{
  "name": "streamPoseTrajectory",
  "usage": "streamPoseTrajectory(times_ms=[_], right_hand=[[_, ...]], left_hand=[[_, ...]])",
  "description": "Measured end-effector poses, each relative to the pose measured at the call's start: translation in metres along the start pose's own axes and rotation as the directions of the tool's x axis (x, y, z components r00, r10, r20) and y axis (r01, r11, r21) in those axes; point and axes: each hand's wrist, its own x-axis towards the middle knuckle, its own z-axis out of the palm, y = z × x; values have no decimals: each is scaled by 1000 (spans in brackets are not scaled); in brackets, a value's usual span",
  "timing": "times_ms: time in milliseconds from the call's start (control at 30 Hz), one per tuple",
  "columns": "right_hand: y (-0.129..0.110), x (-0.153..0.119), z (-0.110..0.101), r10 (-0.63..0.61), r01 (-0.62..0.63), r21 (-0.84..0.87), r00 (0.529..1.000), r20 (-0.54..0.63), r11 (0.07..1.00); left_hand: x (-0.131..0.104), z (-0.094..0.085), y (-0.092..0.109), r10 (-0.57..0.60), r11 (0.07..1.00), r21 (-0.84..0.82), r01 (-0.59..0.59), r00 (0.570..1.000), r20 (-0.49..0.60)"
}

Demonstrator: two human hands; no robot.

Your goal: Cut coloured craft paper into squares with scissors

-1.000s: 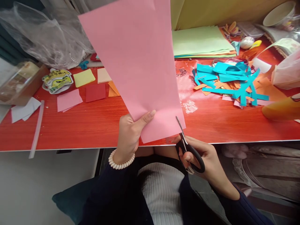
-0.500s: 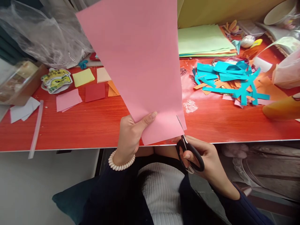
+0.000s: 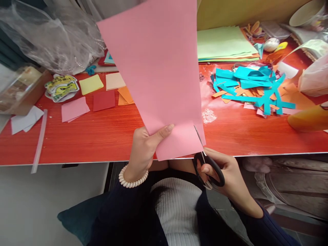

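Note:
A large sheet of pink paper (image 3: 161, 75) is held up over the table's front edge by my left hand (image 3: 147, 147). The thumb lies on top of the paper near its lower left edge; the other fingers are hidden beneath. My right hand (image 3: 225, 174) grips scissors (image 3: 216, 172) with black handles, thumb and fingers through the loops. Their blades stand at the sheet's lower right, along a cut that leaves a narrow strip on the right side. A white coiled band (image 3: 132, 177) circles my left wrist.
Small paper squares in pink (image 3: 74, 109), red (image 3: 104, 100) and yellow (image 3: 91, 84) lie at left, near a clear strip (image 3: 39, 141). Blue paper scraps (image 3: 256, 82) are heaped at right, before a stack of green sheets (image 3: 227, 42). An orange cylinder (image 3: 307, 118) sits far right.
The pink sheet has shifted slightly right and down, with its far left corner swung to the right. Both hands and the scissors have moved a little to the right with it.

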Motion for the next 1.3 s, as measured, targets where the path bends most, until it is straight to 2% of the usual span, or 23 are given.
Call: streamPoseTrajectory(times_ms=[300,500,733,1000,1300], right_hand=[[-1,0,0,14,-16,-62,999,-40,998],[3,-1,-1,80,-80,10,996,-31,997],[-1,1,0,64,-62,43,997,-53,997],[5,0,-3,64,-62,73,998,-23,995],[0,1,-2,81,-82,-13,994,-71,997]], left_hand=[[-1,-2,-4,-52,999,12,52,998,41],[-3,-1,-6,-94,995,-7,95,994,59],[-4,0,-5,-109,994,-4,109,993,53],[-6,1,-5,-155,988,-4,156,984,86],[-6,1,-5,-181,983,-10,182,979,99]])
